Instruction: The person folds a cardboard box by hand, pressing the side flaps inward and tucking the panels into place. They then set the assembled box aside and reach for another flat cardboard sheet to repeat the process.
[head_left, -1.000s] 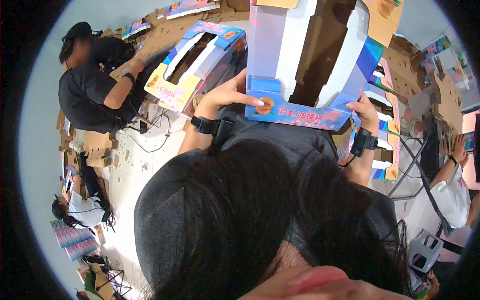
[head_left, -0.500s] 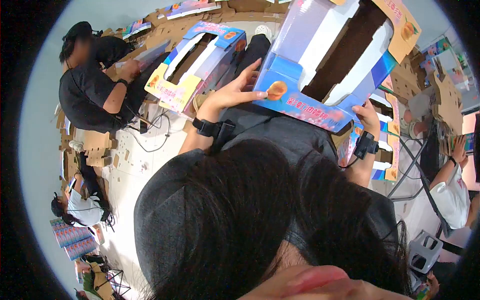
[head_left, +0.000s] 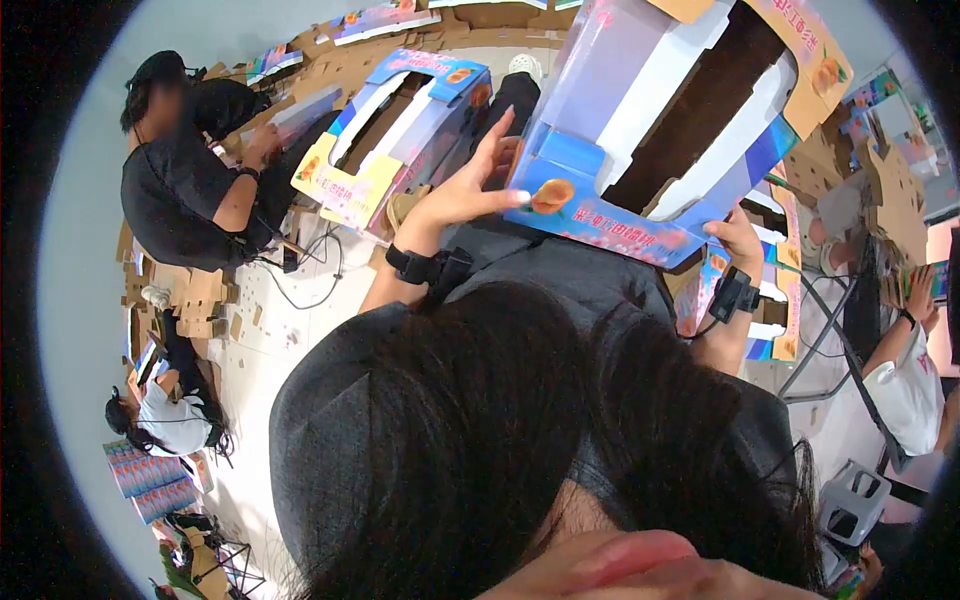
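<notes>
A large printed carton [head_left: 640,235] with a peach picture, a blue front edge, a clear side and a long open slot on top fills the upper right. My left hand [head_left: 475,190] is at its left corner, the thumb on the blue front and the fingers spread up along the side. At the lower right corner my right hand [head_left: 738,240] grips the box, its thumb on the front edge and the other fingers hidden behind. Left of it stands a second printed carton [head_left: 350,190] with a yellow front.
A seated person [head_left: 190,190] in black works at the upper left. Another person [head_left: 175,415] in white sits lower left, and a third [head_left: 905,380] is at the right edge. More cartons [head_left: 785,310], a metal stand [head_left: 830,330] and a grey stool [head_left: 855,500] are at the right.
The carton in my hands has tilted and shifted slightly, its front edge now a little lower. My left hand's fingers are spread a bit wider.
</notes>
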